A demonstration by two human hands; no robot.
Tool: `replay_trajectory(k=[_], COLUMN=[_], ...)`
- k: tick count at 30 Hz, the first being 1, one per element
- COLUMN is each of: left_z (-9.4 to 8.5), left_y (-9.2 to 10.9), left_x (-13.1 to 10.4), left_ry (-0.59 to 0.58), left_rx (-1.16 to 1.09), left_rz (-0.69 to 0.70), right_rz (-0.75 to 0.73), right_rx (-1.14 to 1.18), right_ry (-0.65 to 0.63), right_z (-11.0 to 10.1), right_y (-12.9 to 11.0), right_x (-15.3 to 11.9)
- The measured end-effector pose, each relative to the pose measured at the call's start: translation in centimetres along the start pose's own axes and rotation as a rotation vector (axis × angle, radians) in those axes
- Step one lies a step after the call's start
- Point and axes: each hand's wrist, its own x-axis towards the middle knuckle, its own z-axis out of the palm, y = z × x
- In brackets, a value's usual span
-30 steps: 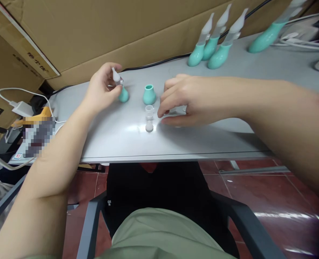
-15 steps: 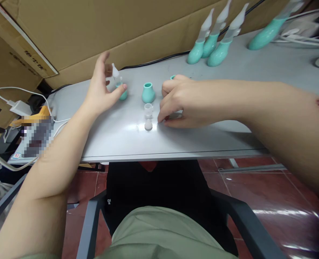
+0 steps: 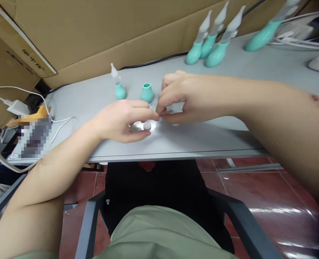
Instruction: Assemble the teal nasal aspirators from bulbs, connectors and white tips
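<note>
Desk (image 3: 191, 144): grey top is spanning the middle of the frame, with cardboard (image 3: 94, 36) standing behind it and a black cable (image 3: 154, 62) running along the join.
Left hand (image 3: 127, 120): lying palm-down left of centre, thumb and fingers parting widely around the cap, gripping nothing that is showing.
Cap (image 3: 147, 125): small and white, sitting on the desk at the centre of the frame, between left thumb and fingers.
Right hand (image 3: 175, 99): curling right of centre, fingertips bending close to the thumb and nearly meeting the left fingertips; clear plastic (image 3: 174, 108) is showing under the palm, but I cannot tell if it is being held.
Bare bulb (image 3: 147, 94): standing upright just above centre, mouth facing up.
Tipped bulb (image 3: 119, 91): standing left of it, wearing a clear neck and white tip.
Finished row: three bulbs (image 3: 217, 54) are leaning together at upper right; another bulb (image 3: 263, 36) is tilting farther right.
Left edge: a charger (image 3: 17, 108) and a yellow object (image 3: 37, 115) are lying above a pixelated patch (image 3: 35, 138).
</note>
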Motion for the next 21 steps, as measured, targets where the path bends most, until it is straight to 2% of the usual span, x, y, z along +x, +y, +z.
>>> replay_trajectory(k=[4, 7, 11, 16, 18, 21], left_z=[-0.1, -0.2, -0.3, -0.2, 0.0, 0.4], left_y=[-0.6, -1.1, -1.6, -2.3, -2.6, -3.1], left_x=[-0.3, -0.4, -0.7, -1.1, -1.2, -1.3], left_ry=[-0.123, -0.112, 0.042, 0.373, 0.434, 0.457], left_rx=[-0.026, -0.085, -0.211, -0.473, -0.473, -0.448], left_rz=[-0.117, -0.166, -0.213, -0.523, -0.565, -0.562], right_rz=[0.049, 0.086, 0.116, 0.128, 0.136, 0.114], right_rx=[0.027, 0.053, 0.188, 0.422, 0.522, 0.605], right_ry=[0.030, 0.083, 0.183, 0.415, 0.516, 0.600], right_z=[0.3, 0.7, 0.6, 0.2, 0.4, 0.8], right_y=[0.4, 0.7, 0.6, -0.6, -1.1, -1.3], right_x=[0.0, 0.1, 0.4, 0.8, 0.9, 1.2])
